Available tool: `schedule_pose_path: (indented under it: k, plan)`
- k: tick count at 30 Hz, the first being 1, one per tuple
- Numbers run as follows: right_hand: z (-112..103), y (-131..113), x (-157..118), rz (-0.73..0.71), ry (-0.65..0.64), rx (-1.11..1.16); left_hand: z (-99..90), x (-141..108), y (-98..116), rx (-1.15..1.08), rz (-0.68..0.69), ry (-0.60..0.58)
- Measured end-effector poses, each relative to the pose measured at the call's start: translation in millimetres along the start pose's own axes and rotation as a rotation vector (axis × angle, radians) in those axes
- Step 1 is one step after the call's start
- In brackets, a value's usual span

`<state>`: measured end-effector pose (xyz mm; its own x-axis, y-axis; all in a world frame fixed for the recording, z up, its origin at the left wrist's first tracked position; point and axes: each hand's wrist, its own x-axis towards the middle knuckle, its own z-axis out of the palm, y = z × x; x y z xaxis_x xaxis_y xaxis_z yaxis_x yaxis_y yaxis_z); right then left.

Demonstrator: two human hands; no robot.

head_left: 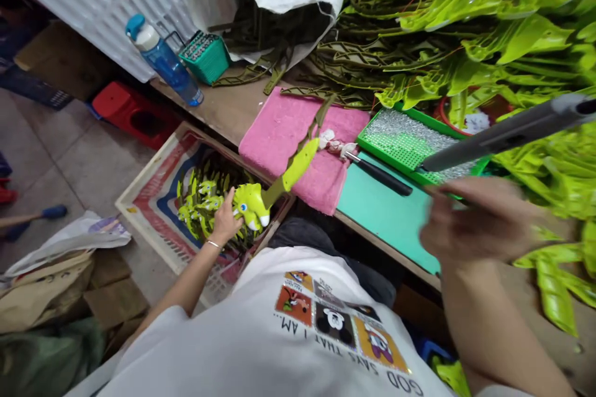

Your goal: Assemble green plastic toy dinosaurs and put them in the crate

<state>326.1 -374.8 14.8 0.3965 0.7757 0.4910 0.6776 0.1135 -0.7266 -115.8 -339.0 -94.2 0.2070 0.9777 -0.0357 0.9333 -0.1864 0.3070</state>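
Head view: the left fingers (231, 200) are partly curled and touch the head of a green toy (251, 205); whether they grip it firmly, I cannot tell. The toy's head lies just right of those fingers, over the crate (153, 163), and its long body slants up and away from them towards the pink towel (302, 113). Similar toys (199, 205) fill the crate under and left of the left fingers.

The right fingers (437, 217) are blurred, so I cannot tell whether they are open or closed. Just above them slants a grey driver (507, 130), its tip near the tray (403, 150) of small metal parts. Left of the right fingers are a green mat (386, 217) on the tabletop (223, 102) and a black handle (382, 177) across the mat's upper edge. Beyond the right fingers, green pieces (526, 37) lie heaped. Up and left from the left fingers stand a bottle (170, 68) and a teal basket (207, 63)
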Motion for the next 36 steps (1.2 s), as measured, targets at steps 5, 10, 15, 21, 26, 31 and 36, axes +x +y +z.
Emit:
schedule_pose_path:
  k: [5,10,15,21,26,31,36]
  plan:
    - [80,-5,15,-0.149,-0.571,-0.631,31.3,-5,60,-0.177,-0.092,-0.029]
    - [107,-1,25,-0.093,-0.691,-0.877,30.3,5,86,-0.264,-0.038,-0.088]
    - [92,-21,24,0.086,-0.595,-0.788,20.1,2,96,-0.109,-0.122,-0.133]
    - [57,-54,5,-0.151,-0.489,-0.286,-11.5,0,114,0.155,-0.131,-0.226]
    - [78,-69,-16,-0.213,-0.849,-0.392,-31.3,3,124,0.244,-0.128,-0.263]
    - [82,-75,-5,-0.196,-0.898,-0.371,-34.0,6,126,0.298,-0.129,-0.297]
    - [84,-73,-9,-0.171,-0.862,-0.406,-36.8,6,126,0.299,-0.122,-0.296]
